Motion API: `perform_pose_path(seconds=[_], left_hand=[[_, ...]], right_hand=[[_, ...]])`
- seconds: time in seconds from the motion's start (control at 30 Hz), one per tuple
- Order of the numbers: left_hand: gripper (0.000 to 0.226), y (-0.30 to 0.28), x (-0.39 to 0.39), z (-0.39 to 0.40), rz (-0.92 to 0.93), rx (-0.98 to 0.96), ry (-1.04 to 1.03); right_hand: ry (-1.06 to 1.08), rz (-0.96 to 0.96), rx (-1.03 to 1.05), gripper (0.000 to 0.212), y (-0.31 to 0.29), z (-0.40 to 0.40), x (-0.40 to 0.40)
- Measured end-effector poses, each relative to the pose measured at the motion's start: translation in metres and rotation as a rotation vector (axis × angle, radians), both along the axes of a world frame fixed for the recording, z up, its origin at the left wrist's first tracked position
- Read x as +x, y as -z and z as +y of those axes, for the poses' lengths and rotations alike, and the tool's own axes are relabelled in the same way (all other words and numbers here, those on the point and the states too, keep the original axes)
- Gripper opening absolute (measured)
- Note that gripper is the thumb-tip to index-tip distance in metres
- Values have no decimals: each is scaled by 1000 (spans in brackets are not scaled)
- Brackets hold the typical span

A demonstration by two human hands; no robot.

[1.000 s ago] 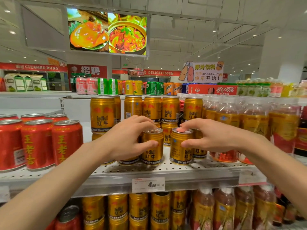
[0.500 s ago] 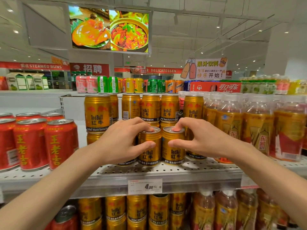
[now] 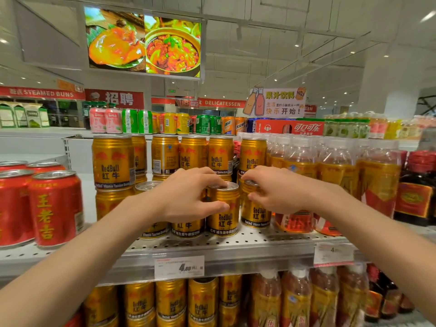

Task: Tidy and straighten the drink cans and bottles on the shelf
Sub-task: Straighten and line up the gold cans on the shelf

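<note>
Reaching in with both forearms over the shelf edge [image 3: 212,253], price tag [image 3: 179,266] clipped just below. Our left hand [image 3: 186,197] is wrapped around a gold Red Bull can [image 3: 224,213] at the shelf front: thumb across its side, fingers over the rim and lid. That can stands upright, label facing us. Our right hand [image 3: 276,192] is closed on the neighbouring gold can [image 3: 256,213] just beside it, fingertips on the lid, thumb at its upper side; also upright. The two cans sit close, whether touching we can't tell. More gold cans are partly hidden under our left hand. Left, well apart: red herbal-tea cans [image 3: 55,208]. Right: clear tea bottles [image 3: 337,175] in a row, then dark bottles [image 3: 415,192]. Behind our hands, stacked gold cans [image 3: 113,161] two high. Further back, mixed cans [image 3: 146,121] on top, red Coca-Cola box [image 3: 290,127], ceiling food screen [image 3: 144,41].
</note>
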State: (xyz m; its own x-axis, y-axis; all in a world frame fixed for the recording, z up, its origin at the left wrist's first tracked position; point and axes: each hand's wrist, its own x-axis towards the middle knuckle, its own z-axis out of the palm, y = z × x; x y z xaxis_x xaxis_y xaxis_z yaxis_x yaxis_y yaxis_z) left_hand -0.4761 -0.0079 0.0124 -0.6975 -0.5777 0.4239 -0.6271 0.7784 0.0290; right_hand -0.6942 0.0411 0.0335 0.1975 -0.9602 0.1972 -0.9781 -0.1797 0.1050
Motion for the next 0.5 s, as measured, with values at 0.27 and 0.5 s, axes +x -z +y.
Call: perform_pose_path(seconds=[0.27, 0.5], left_hand=[[61, 6, 1, -5, 32, 1, 3], [62, 8, -1, -5, 33, -25, -11]], right_hand=[[-90, -162, 44, 55, -12, 10, -1], [-133, -265, 21, 52, 1, 21, -9]])
